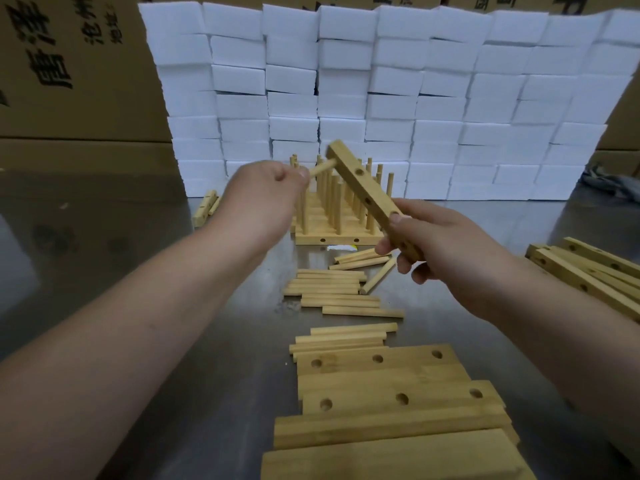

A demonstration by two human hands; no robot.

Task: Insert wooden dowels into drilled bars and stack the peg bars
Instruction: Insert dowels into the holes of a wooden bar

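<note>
Grips the bar [363, 188] at its lower end with the right hand [440, 247], fingers curled round it, lower tip partly covered by them. Holds it tilted above the table [225, 393], upper end away and to the left, four holes visible along one face. Pinches a dowel [322, 168] with the left hand [266, 192], thumb against fingertips. Near end of it hidden in the pinch, far end touching the bar's upper end. Cannot tell whether seated in a hole: blurred at the junction.

Behind both hands, on the table: stack [332, 239] of peg bars, pegs upright, partly masked by the held bar and the left hand. Layer count not readable. Between stack and viewer: loose dowels [332, 292], flat, in rough bundles. Nearest the viewer: drilled blanks [381, 379], cut off by the bottom edge. At right: more blanks [588, 275], cut off by the right edge. At left, beside the left wrist: short wooden pieces [204, 211], partly hidden, type unclear. At rear: wall of white blocks [346, 81]. Beyond it: cartons [69, 81], print cropped. Far right: grey item [609, 183], too blurred to identify.
</note>
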